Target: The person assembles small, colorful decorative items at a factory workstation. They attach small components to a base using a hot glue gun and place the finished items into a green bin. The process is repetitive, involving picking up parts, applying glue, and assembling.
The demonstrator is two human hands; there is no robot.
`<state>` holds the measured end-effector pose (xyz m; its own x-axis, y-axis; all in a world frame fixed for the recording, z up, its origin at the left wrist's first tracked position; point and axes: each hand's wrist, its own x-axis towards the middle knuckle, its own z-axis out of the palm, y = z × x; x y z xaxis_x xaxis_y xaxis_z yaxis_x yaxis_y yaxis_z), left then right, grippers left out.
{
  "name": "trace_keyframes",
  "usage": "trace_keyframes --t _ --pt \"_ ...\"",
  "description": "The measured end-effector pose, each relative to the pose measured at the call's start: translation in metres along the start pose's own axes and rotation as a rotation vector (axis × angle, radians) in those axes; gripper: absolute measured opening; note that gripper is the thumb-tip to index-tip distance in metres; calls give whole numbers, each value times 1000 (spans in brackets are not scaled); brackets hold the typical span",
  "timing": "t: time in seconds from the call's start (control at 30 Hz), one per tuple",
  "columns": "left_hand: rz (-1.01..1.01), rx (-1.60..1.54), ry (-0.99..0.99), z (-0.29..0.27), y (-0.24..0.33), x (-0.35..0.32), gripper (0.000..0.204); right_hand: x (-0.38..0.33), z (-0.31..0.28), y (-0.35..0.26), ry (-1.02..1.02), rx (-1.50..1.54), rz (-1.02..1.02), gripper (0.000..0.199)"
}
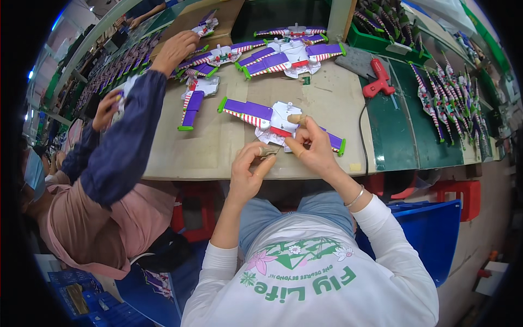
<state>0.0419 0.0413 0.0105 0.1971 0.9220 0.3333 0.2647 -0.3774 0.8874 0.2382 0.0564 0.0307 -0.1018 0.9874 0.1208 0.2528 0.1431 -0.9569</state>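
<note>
A purple toy wing part with red-and-white stripes, green tips and a white middle lies on the worktable in front of me. My right hand rests on the white middle, finger and thumb pinched at its near edge; one finger wears tape. My left hand is just beside it at the table's front edge, pinching a small dark piece. What exactly the right fingers pinch is too small to tell.
Several more wing parts lie at the back of the table. A red glue gun with a black cable sits on a green mat to the right. A co-worker at my left reaches an arm over the table.
</note>
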Motion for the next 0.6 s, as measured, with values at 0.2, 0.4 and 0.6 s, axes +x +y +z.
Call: trace_keyframes --t 0.2,0.4,0.6 --pt "-242 -470 -189 17 4 0 22 -7 9 13 -21 -431 -456 55" --pt "-296 -498 -143 17 2 6 26 -11 1 6 31 -273 -466 57" --pt "-51 -219 -18 32 -4 7 58 2 -18 5 -147 -32 -188 40"
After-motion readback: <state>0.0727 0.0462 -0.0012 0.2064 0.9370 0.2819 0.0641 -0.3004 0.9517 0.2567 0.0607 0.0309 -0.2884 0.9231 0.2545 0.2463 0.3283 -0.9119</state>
